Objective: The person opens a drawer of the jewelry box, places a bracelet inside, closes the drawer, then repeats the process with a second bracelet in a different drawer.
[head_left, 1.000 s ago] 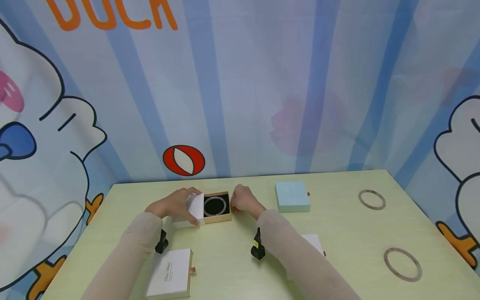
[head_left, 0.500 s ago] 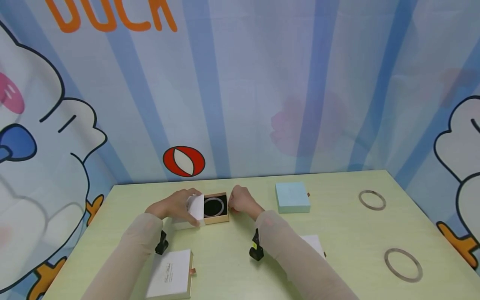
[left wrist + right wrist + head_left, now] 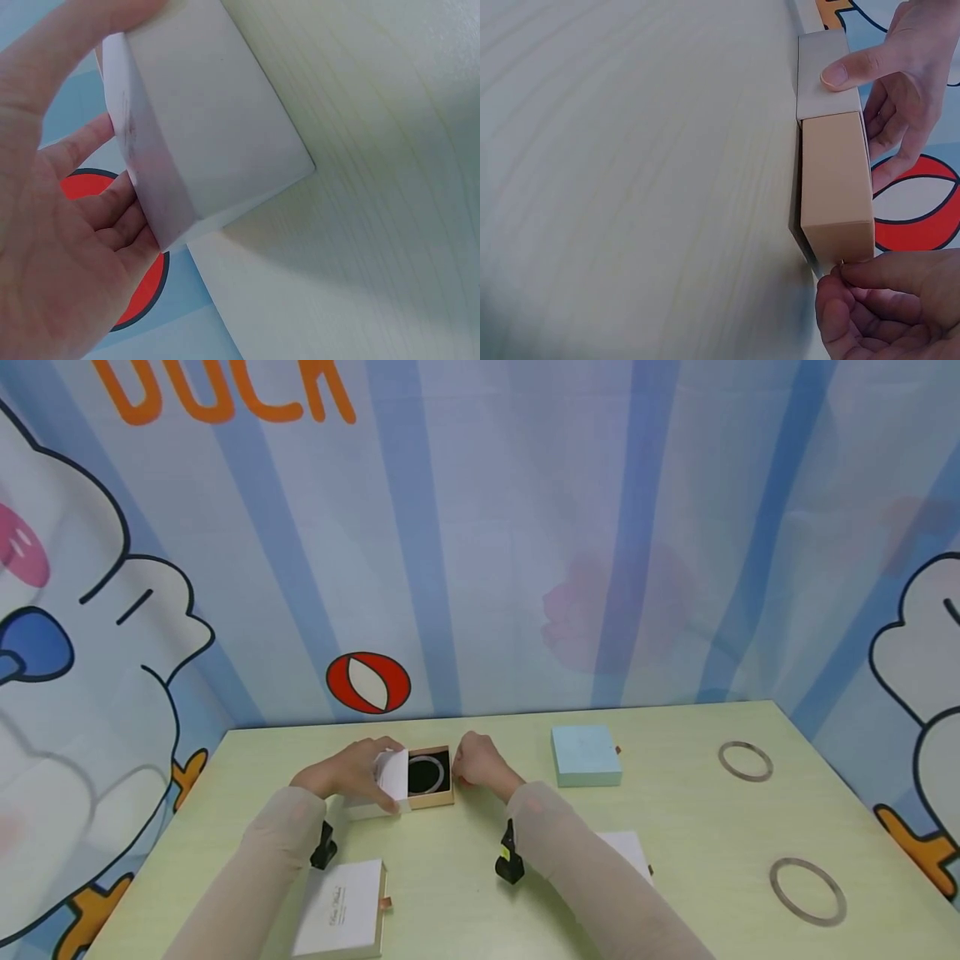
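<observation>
the left hand point(image 3: 351, 770) grips the white cover point(image 3: 214, 105), right hand point(image 3: 889, 304) pinches the drawer point(image 3: 834, 169) by its tab point(image 3: 841, 262), bangle point(image 3: 441, 775) inside; closing seems in hand, calling for a straight leftward push.

the left arm point(image 3: 240, 877) and the right arm point(image 3: 607, 885), both in long pale sleeves point(image 3: 285, 818), reach forward and angle inward; the left hand point(image 3: 348, 771) grips with its thumb point(image 3: 851, 71) on the near side, set apart from bent fingers point(image 3: 120, 199) on the far side; the right hand point(image 3: 484, 762), near the left but not touching it, is curled, pinching at its fingertips point(image 3: 847, 274) with the other fingers folded beneath
</observation>
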Motion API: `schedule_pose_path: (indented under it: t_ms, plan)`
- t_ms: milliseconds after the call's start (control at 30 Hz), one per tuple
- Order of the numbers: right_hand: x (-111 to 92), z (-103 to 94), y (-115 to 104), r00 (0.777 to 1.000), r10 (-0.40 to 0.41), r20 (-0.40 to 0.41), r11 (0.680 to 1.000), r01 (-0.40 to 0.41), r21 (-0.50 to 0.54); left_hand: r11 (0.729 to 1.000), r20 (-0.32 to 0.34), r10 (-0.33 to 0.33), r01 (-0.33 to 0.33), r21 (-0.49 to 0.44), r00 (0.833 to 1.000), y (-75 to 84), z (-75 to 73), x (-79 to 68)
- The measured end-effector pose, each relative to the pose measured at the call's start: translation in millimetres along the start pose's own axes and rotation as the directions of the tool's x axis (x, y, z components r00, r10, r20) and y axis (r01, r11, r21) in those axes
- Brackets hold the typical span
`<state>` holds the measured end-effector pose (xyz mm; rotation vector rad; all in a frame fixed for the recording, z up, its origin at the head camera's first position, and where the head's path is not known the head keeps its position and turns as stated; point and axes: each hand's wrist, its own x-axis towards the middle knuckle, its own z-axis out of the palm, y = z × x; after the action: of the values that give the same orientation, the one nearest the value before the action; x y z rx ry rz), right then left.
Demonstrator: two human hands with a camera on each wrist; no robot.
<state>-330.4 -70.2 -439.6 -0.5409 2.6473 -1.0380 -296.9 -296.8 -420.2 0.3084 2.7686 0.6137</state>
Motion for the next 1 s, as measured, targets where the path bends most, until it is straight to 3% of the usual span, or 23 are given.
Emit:
schedule_pose_path:
  t_ms: [1000]
  plan:
    - [1.3,8.8,-7.1,0.999,-0.035,-0.023,0.999,0.035,-0.036,1.0,0.016,0.029,-0.029,-0.002,0.999,-2.6,-1.8,1.0]
